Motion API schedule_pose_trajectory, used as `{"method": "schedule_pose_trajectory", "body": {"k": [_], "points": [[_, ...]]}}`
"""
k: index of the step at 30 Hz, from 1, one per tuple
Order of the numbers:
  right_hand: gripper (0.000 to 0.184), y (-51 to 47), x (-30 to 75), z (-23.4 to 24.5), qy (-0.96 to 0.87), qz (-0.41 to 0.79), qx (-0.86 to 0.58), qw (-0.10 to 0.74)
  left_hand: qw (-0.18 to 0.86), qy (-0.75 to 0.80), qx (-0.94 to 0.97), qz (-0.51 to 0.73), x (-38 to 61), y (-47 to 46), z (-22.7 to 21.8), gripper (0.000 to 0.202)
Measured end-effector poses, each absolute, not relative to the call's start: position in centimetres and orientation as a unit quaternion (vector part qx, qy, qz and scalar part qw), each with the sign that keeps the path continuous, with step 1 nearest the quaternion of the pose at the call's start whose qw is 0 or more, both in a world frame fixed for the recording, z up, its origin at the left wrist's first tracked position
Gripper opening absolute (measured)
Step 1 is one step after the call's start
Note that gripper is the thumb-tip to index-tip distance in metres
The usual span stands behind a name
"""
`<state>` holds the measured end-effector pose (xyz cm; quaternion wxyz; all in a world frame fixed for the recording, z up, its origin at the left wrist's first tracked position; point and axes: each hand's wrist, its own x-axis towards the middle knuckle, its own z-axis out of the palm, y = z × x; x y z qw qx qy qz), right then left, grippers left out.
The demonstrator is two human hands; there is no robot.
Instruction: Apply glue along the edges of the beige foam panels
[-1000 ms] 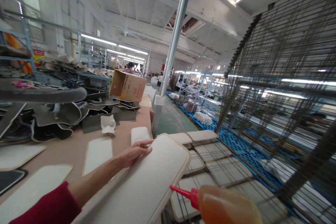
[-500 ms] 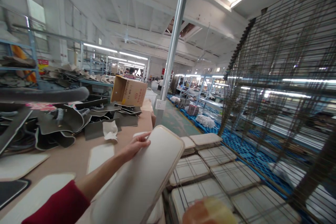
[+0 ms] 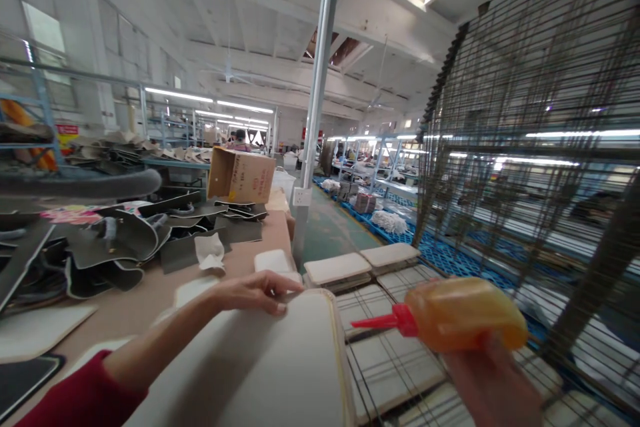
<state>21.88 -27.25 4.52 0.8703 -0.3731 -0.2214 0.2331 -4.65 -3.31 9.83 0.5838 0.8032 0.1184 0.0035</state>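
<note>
My left hand grips the far edge of a white rounded panel, its thumb on the top face and fingers at the rim. A yellowish line runs along the panel's right edge. To the right of it, my right hand is wrapped round a squeeze bottle of amber liquid, probably glue. The bottle lies nearly level, its red nozzle pointing left toward the panel's edge, a little apart from it. The bottle hides part of the right hand.
More white panels lie on a wire rack at right, with tall wire racks upright behind. Dark grey bag pieces and a cardboard box sit on the brown table. A metal post stands ahead.
The white panel has swung lower and flatter, with my left hand still at its far edge. My right hand has raised the bottle from the bottom edge into clear view.
</note>
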Motion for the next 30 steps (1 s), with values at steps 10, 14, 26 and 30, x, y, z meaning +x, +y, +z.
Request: {"method": "schedule_pose_trajectory", "body": {"k": [10,14,26,30], "points": [[0.078,-26.5,20.6,6.2,-0.273,0.260,-0.340,0.862,0.584,0.075,0.805,-0.069,-4.8,-4.7,10.9,0.059],[0.081,-26.7,20.0,6.8,-0.270,0.274,-0.356,0.852,0.590,0.073,0.801,-0.074,-4.8,-4.8,11.1,0.060],[0.038,-27.5,20.5,3.6,-0.265,0.220,-0.423,0.838,0.587,0.099,0.800,-0.072,-4.6,-4.4,10.8,0.059],[0.053,-26.9,20.7,4.4,-0.285,0.233,-0.403,0.838,0.593,0.091,0.795,-0.090,-4.4,-4.2,10.8,0.059]]}}
